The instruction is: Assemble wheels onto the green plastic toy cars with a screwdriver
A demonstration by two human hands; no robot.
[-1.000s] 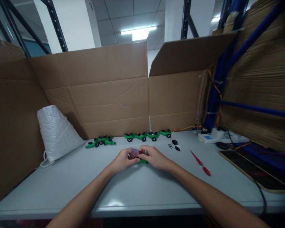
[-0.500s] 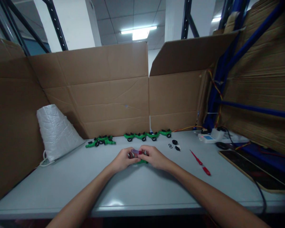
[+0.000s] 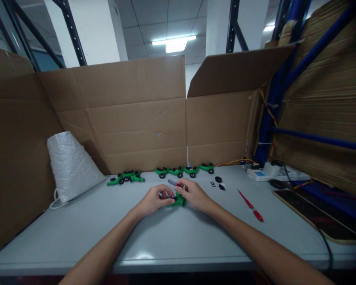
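Observation:
My left hand [image 3: 154,199] is closed, its thumb and fingers pinching a green toy vehicle part [image 3: 179,200] low over the table. Most of that part's left end is hidden behind my fingers. My right hand [image 3: 193,194] is closed round a slim tool with a translucent purple-red handle [image 3: 172,182], probably a screwdriver. The handle's end points up and left; its tip is hidden. The right fingers also sit close against the green part, and whether they touch it I cannot tell.
Green toy vehicles with black wheels stand in a row [image 3: 184,171] and a cluster [image 3: 126,176] at the back. Small black parts [image 3: 218,179] and a red screwdriver [image 3: 251,206] lie to the right. Beyond are a power strip [image 3: 287,172] and phone-like dark panel [image 3: 308,211]. A white bag [image 3: 72,166] stands left.
The purple-red handle has swung from lying level between both hands to pointing up and left from my right hand. More of the green part now shows between my hands.

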